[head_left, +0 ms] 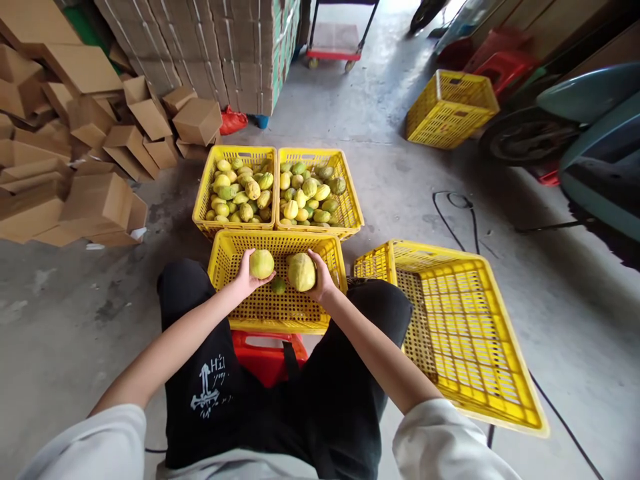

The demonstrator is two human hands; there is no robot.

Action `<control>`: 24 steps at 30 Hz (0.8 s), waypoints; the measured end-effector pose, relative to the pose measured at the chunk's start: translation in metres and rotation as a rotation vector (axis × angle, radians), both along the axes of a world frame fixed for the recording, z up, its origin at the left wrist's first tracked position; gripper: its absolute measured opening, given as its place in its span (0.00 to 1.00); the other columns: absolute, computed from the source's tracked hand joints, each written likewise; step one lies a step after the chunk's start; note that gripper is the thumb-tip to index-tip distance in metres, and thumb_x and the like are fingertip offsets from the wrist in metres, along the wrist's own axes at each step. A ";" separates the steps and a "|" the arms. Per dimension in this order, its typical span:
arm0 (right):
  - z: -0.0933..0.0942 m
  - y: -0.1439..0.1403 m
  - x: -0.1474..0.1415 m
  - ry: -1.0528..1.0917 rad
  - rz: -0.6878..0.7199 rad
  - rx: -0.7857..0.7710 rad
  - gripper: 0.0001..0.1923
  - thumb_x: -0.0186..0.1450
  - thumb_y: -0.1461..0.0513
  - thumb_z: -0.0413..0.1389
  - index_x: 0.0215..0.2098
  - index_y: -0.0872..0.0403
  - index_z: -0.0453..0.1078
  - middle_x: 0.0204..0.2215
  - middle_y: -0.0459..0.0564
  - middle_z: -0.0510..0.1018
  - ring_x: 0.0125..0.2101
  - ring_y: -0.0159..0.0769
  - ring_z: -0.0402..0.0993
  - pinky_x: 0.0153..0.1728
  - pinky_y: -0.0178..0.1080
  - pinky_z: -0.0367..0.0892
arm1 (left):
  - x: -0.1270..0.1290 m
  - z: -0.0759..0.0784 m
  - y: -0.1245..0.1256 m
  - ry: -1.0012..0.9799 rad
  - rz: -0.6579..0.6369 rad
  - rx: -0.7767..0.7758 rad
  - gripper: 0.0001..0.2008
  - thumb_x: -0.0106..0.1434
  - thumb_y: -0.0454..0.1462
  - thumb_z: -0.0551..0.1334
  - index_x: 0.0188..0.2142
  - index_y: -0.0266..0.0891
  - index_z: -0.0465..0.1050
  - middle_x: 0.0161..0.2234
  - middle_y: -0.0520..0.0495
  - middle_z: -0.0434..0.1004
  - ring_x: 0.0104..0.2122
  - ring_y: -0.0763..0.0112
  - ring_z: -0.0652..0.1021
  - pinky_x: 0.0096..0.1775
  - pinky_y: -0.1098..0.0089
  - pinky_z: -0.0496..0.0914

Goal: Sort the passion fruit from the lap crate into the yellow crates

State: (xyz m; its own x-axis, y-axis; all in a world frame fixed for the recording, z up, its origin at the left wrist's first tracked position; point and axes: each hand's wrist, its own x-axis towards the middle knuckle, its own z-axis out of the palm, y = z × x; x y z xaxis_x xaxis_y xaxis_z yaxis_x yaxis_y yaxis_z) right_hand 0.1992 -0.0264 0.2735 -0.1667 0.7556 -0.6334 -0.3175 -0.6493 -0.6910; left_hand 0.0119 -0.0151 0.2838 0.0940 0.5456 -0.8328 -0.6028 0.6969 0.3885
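The left hand (247, 275) is holding a round yellow-green fruit (261, 264); it is opening about half, with the thumb lying at the upper side and the fingers curving below. The right hand (321, 280) is gripping a bigger, pale yellow-green fruit (302, 272) from its outer side, and it is also opening about half, around the fruit's width. Both fruits are being held over the near yellow crate (290, 311), side by side but not touching each other. Below them, a small green fruit (279, 286) is lying inside this crate.

Just beyond, two more yellow crates are standing next to each other: the far left crate (201, 200) and the far right crate (353, 200), and both are containing many yellow and green fruits. Near the right knee, another yellow crate (475, 327) is standing on the grey floor (395, 200). At the left, many cardboard boxes (95, 207) are lying in a heap.
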 end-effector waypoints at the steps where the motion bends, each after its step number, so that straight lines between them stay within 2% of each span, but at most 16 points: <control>1: 0.000 0.000 0.000 0.009 -0.014 -0.019 0.31 0.57 0.34 0.52 0.43 0.47 0.67 0.34 0.53 0.80 0.39 0.49 0.79 0.38 0.50 0.78 | 0.000 0.000 0.000 -0.011 -0.013 0.006 0.19 0.65 0.51 0.58 0.44 0.38 0.72 0.29 0.42 0.77 0.26 0.62 0.80 0.26 0.67 0.77; 5: 0.002 0.000 0.002 0.090 -0.120 -0.085 0.26 0.58 0.36 0.56 0.38 0.47 0.67 0.33 0.54 0.80 0.41 0.50 0.79 0.41 0.52 0.78 | 0.001 0.002 0.000 -0.053 -0.025 0.061 0.17 0.66 0.47 0.55 0.45 0.37 0.72 0.31 0.40 0.79 0.31 0.59 0.82 0.31 0.64 0.78; 9: 0.005 0.002 0.004 0.177 -0.156 -0.075 0.24 0.58 0.40 0.58 0.41 0.48 0.66 0.37 0.53 0.80 0.43 0.49 0.79 0.43 0.52 0.77 | 0.001 0.003 0.000 -0.084 -0.030 0.097 0.18 0.66 0.47 0.55 0.46 0.38 0.72 0.34 0.39 0.80 0.34 0.57 0.82 0.33 0.61 0.79; 14: 0.006 0.003 0.002 0.024 -0.045 0.011 0.27 0.60 0.36 0.51 0.40 0.48 0.66 0.38 0.55 0.80 0.47 0.50 0.78 0.44 0.50 0.76 | 0.000 0.003 0.003 -0.048 0.019 0.066 0.15 0.67 0.46 0.53 0.43 0.39 0.71 0.28 0.43 0.77 0.28 0.60 0.81 0.32 0.60 0.79; 17: 0.004 0.001 -0.001 -0.005 0.006 -0.014 0.25 0.63 0.38 0.48 0.39 0.48 0.68 0.39 0.56 0.81 0.48 0.49 0.78 0.45 0.47 0.76 | -0.001 0.003 0.004 -0.051 0.008 0.086 0.15 0.67 0.47 0.55 0.42 0.39 0.72 0.27 0.43 0.78 0.28 0.60 0.81 0.33 0.60 0.79; 21: 0.000 0.000 -0.003 0.148 -0.081 -0.120 0.18 0.65 0.45 0.51 0.39 0.49 0.69 0.37 0.53 0.81 0.44 0.46 0.79 0.47 0.45 0.76 | 0.000 0.003 0.004 -0.043 -0.031 0.129 0.16 0.66 0.47 0.60 0.43 0.38 0.73 0.30 0.42 0.79 0.31 0.61 0.82 0.36 0.61 0.79; 24: -0.001 0.001 -0.004 0.215 -0.144 -0.092 0.19 0.63 0.44 0.53 0.39 0.49 0.69 0.38 0.52 0.81 0.45 0.46 0.79 0.48 0.45 0.76 | 0.001 0.003 0.003 -0.038 -0.040 0.138 0.16 0.64 0.47 0.63 0.44 0.39 0.73 0.31 0.43 0.79 0.31 0.61 0.82 0.36 0.62 0.79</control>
State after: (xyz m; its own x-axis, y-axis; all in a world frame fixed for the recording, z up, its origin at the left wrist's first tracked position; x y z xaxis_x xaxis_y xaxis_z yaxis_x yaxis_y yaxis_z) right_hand 0.1952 -0.0256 0.2728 -0.1994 0.7224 -0.6621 -0.5440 -0.6436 -0.5383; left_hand 0.0126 -0.0122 0.2864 0.1482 0.6495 -0.7458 -0.5915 0.6626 0.4595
